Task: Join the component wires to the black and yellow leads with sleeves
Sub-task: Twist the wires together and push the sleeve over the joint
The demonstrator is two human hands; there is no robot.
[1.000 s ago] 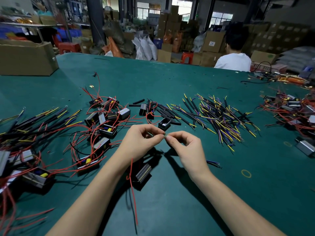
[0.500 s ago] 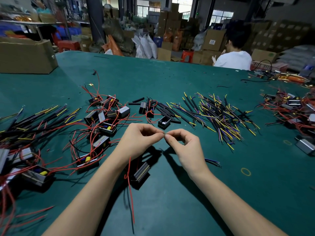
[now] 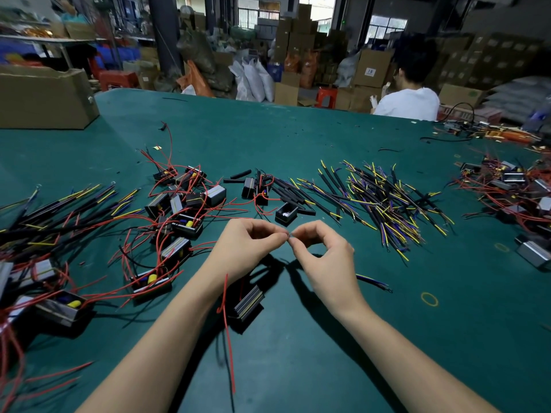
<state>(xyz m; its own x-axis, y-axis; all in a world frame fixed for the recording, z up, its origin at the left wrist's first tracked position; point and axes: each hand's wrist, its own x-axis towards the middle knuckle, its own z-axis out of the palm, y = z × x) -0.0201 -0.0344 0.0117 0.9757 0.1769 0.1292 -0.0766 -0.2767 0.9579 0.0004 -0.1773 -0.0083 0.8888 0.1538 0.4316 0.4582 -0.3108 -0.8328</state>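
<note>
My left hand (image 3: 247,248) and my right hand (image 3: 325,257) meet fingertip to fingertip above the green table, pinching a tiny wire joint (image 3: 288,235) between thumbs and forefingers. A black component (image 3: 246,305) with a ribbed metal face hangs below my left wrist, and its red wire (image 3: 228,338) trails down toward me. A lead with black, blue and yellow strands (image 3: 372,282) runs out from under my right hand to the right. The wire ends themselves are hidden by my fingers.
A heap of black and yellow leads (image 3: 384,204) lies ahead on the right. Black sleeves (image 3: 286,195) lie ahead. Components with red wires (image 3: 179,210) are piled at left, sleeved leads (image 3: 53,213) at far left. A cardboard box (image 3: 44,96) stands back left; a person (image 3: 408,96) sits beyond.
Both hands stay pinched together at the same spot; the fingertips have shifted slightly around the joint. The hanging red wire has swung a little.
</note>
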